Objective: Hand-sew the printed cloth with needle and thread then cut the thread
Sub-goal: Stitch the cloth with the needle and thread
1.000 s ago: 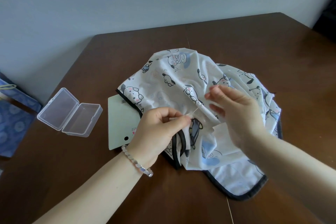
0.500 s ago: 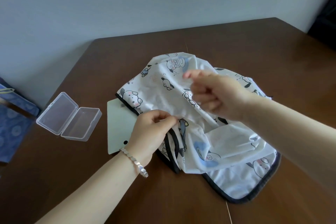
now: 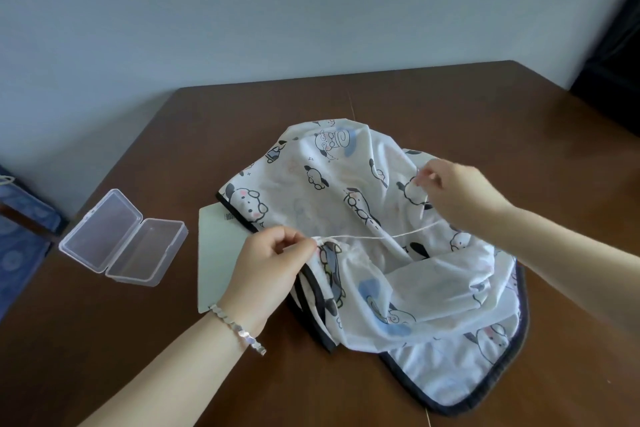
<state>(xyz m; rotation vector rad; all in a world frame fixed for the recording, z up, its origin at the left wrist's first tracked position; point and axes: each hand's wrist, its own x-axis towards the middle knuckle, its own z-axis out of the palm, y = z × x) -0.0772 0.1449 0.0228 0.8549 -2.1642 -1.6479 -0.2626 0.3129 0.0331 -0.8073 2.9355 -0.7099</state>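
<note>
Left hand point(image 3: 273, 270): pinching a gathered fold of the printed cloth point(image 3: 346, 191) right where the thread comes out, fingers curled.
Right hand point(image 3: 460, 194): pinching the white thread point(image 3: 381, 237) and holding it stretched taut above the cloth; the needle is too small to make out.
Cloth: lying bunched on the brown table point(image 3: 450, 104), overlapping a pale green card point(image 3: 218, 253).
Risk, tension: pulling harder could be puckering the fabric or snapping the thread.
Risk, grip: a slipping left pinch would be letting the fold shift and the stitch distort.
</note>
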